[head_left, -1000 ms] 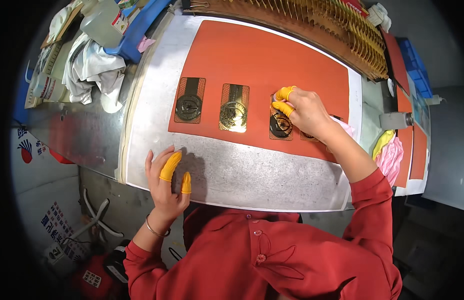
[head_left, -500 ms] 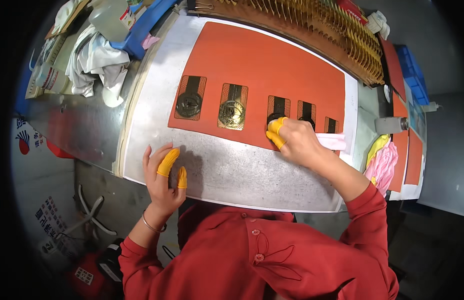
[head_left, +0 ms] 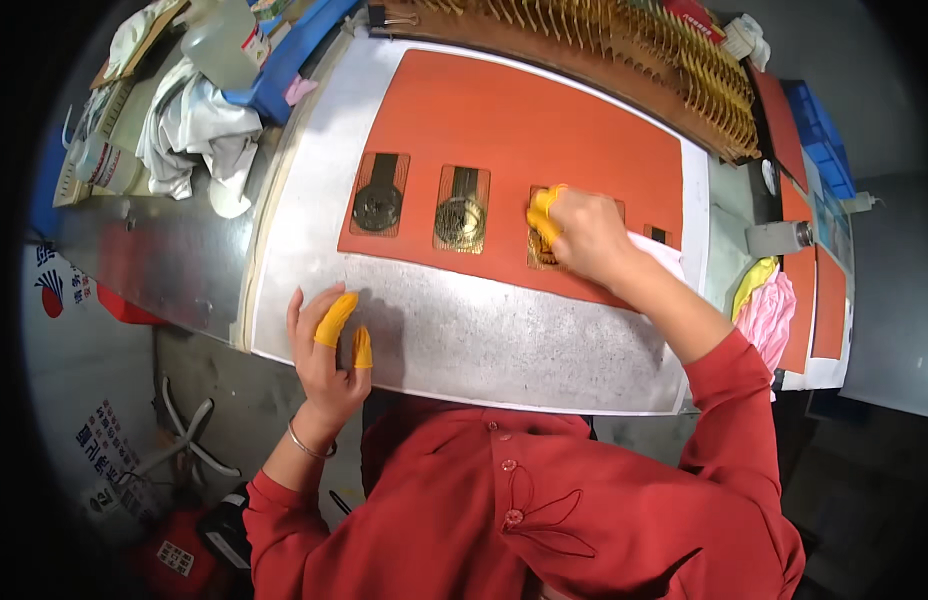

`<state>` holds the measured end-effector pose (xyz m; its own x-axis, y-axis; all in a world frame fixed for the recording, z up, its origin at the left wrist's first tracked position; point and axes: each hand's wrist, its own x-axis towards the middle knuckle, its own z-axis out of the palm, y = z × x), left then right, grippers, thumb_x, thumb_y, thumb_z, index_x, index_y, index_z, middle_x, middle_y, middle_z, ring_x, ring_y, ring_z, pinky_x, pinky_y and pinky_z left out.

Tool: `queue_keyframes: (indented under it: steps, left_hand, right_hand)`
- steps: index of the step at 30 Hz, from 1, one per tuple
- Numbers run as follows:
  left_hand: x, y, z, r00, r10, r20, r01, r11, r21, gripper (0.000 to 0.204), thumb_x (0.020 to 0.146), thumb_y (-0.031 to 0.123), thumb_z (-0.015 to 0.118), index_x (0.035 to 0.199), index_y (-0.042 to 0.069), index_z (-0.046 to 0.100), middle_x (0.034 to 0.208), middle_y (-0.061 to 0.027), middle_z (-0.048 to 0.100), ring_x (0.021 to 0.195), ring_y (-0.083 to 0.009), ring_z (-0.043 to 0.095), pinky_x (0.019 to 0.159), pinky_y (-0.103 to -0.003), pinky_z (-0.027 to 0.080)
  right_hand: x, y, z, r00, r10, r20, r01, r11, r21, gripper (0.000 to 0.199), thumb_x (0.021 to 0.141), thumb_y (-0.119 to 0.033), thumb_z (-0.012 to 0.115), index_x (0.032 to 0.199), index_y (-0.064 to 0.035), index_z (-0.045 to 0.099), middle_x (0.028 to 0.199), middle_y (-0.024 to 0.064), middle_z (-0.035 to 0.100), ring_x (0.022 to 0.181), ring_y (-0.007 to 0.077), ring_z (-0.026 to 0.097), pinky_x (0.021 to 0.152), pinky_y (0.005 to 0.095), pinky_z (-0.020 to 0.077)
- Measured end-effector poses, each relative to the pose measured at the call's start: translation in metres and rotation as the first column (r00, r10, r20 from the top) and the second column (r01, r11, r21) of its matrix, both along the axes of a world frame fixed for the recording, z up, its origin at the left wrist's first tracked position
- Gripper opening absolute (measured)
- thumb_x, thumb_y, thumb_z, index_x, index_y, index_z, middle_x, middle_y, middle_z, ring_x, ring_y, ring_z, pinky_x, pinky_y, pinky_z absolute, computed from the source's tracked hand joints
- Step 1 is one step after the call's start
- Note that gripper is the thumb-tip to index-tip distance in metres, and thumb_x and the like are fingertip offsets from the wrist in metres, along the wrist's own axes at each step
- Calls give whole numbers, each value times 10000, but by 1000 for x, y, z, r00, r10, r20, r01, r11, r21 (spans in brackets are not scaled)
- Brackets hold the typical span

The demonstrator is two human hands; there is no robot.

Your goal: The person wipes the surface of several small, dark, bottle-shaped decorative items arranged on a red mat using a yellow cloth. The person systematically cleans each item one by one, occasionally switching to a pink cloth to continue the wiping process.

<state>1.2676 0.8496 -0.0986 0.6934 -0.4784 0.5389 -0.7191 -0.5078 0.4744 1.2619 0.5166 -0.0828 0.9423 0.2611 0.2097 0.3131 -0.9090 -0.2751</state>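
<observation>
My right hand (head_left: 590, 236), with yellow finger cots, is closed on a white cloth (head_left: 662, 252) that trails out beside the wrist. It presses down over the third gold-and-black rectangular plate (head_left: 539, 258), hiding most of it and of the fourth. The plates lie in a row on an orange-red sheet (head_left: 529, 125); left of my hand are a plate with a dark round medallion (head_left: 378, 200) and one with a shinier gold medallion (head_left: 461, 218). A smaller plate (head_left: 659, 235) shows on the right. My left hand (head_left: 329, 350), also wearing yellow cots, is held open by the worktop's near edge, empty.
Hooked golden pieces (head_left: 624, 70) line a brown rack at the back. On the left are crumpled white cloths (head_left: 199, 130), a translucent jug (head_left: 219, 45) and a blue tray (head_left: 294, 55). A grey bottle (head_left: 779, 238) and a pink cloth (head_left: 769, 315) sit on the right.
My right hand has moved up across the third plate, away from me, with the cloth, uncovering its lower part and covering more of its top. My left hand has stayed almost still.
</observation>
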Motion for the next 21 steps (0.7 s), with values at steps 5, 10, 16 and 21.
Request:
queue_keyframes:
  steps: [5, 10, 16, 21]
  left_hand:
    - [-1, -3, -3, 1000, 3, -3, -3, 1000, -28, 405, 691, -26, 594, 1093, -7, 550, 1096, -146, 566, 1074, -320, 558, 1044, -514, 257]
    - [-2, 2, -1, 1000, 18, -11, -19, 999, -29, 398, 700, -22, 590, 1095, -4, 546, 1097, -150, 563, 1063, -318, 562, 1044, -517, 253]
    - [1, -2, -1, 1000, 15, 15, -15, 999, -31, 412, 695, -16, 591, 1104, 4, 544, 1110, -146, 559, 1057, -318, 566, 1050, -518, 245]
    - [0, -2, -2, 1000, 23, 21, -22, 999, -35, 434, 684, -23, 594, 1114, 4, 540, 1128, -147, 557, 1070, -321, 554, 1052, -514, 243]
  right_hand:
    - [-12, 8, 2, 999, 30, 40, -31, 999, 32, 111, 727, -95, 662, 834, -69, 645, 694, 119, 581, 628, 301, 594, 562, 403, 486]
    - [-9, 8, 10, 1000, 30, -8, -30, 999, 42, 92, 750, -109, 640, 826, -56, 638, 707, 130, 592, 644, 318, 598, 553, 412, 483]
    - [14, -4, 6, 999, -31, 40, 34, 996, -84, 91, 739, -118, 660, 766, -41, 619, 712, 122, 598, 614, 300, 599, 536, 401, 485]
    - [-15, 12, 8, 1000, 6, -28, -6, 1000, 12, 87, 763, -100, 635, 764, -15, 616, 705, 139, 598, 617, 321, 599, 538, 399, 485]
